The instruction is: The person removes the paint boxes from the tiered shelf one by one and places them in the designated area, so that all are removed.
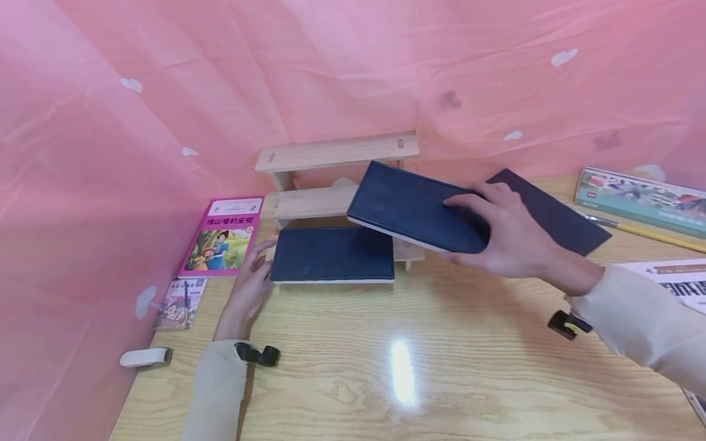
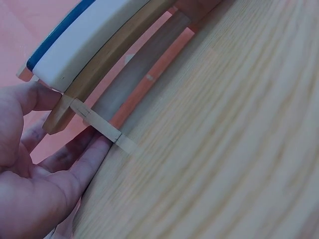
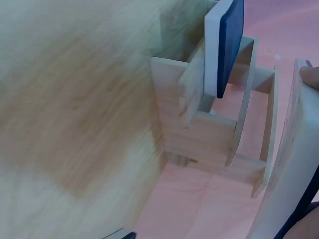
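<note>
A stepped wooden shelf (image 1: 336, 153) stands at the back of the table. One dark blue book (image 1: 333, 254) lies flat on its lowest step. My left hand (image 1: 250, 275) rests at that step's left end, with straight fingers (image 2: 84, 159) touching the shelf's foot (image 2: 102, 124) below the book's white page edge (image 2: 84, 35). My right hand (image 1: 496, 233) grips a second dark blue book (image 1: 413, 205) by its right end and holds it tilted in the air over the middle step. The right wrist view shows this book's page edge (image 3: 294, 164) close beside the shelf (image 3: 199, 134).
A third dark blue book (image 1: 551, 211) lies on the wooden table (image 1: 413, 367) behind my right hand. A pink picture book (image 1: 223, 236), a small booklet (image 1: 179, 304) and a white object (image 1: 146, 357) lie left. A green box (image 1: 640, 199), a yellow brush (image 1: 651, 234) and printed paper (image 1: 675, 278) lie right. Pink cloth walls surround.
</note>
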Demonstrator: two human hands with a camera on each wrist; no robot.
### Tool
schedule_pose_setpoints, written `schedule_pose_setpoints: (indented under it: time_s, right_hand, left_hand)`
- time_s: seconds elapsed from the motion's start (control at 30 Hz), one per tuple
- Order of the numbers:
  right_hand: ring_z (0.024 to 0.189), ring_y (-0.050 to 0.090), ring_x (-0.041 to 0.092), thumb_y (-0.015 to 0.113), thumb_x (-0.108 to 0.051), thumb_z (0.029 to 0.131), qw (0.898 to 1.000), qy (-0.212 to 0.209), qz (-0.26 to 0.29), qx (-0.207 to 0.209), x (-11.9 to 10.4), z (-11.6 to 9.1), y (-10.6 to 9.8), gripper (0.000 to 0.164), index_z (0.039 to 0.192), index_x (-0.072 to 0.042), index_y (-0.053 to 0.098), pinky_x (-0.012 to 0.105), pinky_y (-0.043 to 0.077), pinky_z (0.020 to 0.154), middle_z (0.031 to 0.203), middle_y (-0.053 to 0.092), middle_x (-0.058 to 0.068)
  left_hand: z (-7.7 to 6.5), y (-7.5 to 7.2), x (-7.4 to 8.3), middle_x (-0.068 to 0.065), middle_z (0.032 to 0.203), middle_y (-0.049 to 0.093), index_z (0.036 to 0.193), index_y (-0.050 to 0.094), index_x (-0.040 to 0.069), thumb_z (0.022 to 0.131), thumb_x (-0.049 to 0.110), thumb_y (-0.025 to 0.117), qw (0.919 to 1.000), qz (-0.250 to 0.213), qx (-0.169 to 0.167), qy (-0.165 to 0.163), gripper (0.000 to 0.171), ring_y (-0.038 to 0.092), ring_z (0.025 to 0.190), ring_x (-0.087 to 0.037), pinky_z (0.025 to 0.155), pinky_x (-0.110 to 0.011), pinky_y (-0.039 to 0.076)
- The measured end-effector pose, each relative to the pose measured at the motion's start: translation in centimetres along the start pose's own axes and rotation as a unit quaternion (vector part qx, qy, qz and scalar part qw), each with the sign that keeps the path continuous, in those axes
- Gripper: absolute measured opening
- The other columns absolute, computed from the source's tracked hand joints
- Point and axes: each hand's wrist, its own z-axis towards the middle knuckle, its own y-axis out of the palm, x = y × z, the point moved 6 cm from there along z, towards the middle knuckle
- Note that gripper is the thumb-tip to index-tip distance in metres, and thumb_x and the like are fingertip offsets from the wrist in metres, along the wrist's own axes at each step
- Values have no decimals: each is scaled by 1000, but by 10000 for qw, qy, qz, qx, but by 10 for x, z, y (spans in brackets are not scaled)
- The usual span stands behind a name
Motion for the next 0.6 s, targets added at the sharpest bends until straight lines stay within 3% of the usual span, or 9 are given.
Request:
schedule_pose_setpoints:
  time_s: [0.07,0.2,0.33,0.43,0.6]
  right_hand:
    - [109,35,32,81,-39,53,9999,114,-48,53,3,-9,-5,72,118,-18,57,55,26,82,125,45,11]
    - [116,34,37,82,-36,50,9991,344,-143,182,9,-28,-15,75,118,-17,57,59,26,87,127,44,15]
    - [114,36,40,83,-35,47,9976,540,-258,352,16,-49,-26,77,117,-17,57,59,24,93,125,44,17]
    - [109,38,40,84,-35,45,9956,718,-388,460,23,-65,-31,78,116,-16,58,58,27,87,121,46,17]
    - [100,40,41,85,-34,40,9915,968,-577,643,37,-89,-29,79,111,-11,60,54,28,78,112,49,19]
  left_hand:
    - [0,-1,0,3,145,17,129,44,27,93,12,43,10000,2,10,7,39,14,134,-24,104,-46,26]
    - [-1,-1,0,-3,139,29,130,43,26,93,11,42,9999,-122,0,30,39,31,127,-27,101,-43,32]
    - [0,0,0,2,142,23,129,44,25,93,11,42,9999,-112,-30,84,39,19,132,-25,103,-45,30]
    - [0,1,1,5,144,18,129,45,25,93,11,43,9999,-100,-39,135,38,12,134,-23,102,-44,31]
    - [2,0,0,5,144,17,129,45,24,93,10,42,9997,-190,-44,134,38,13,133,-22,100,-41,35]
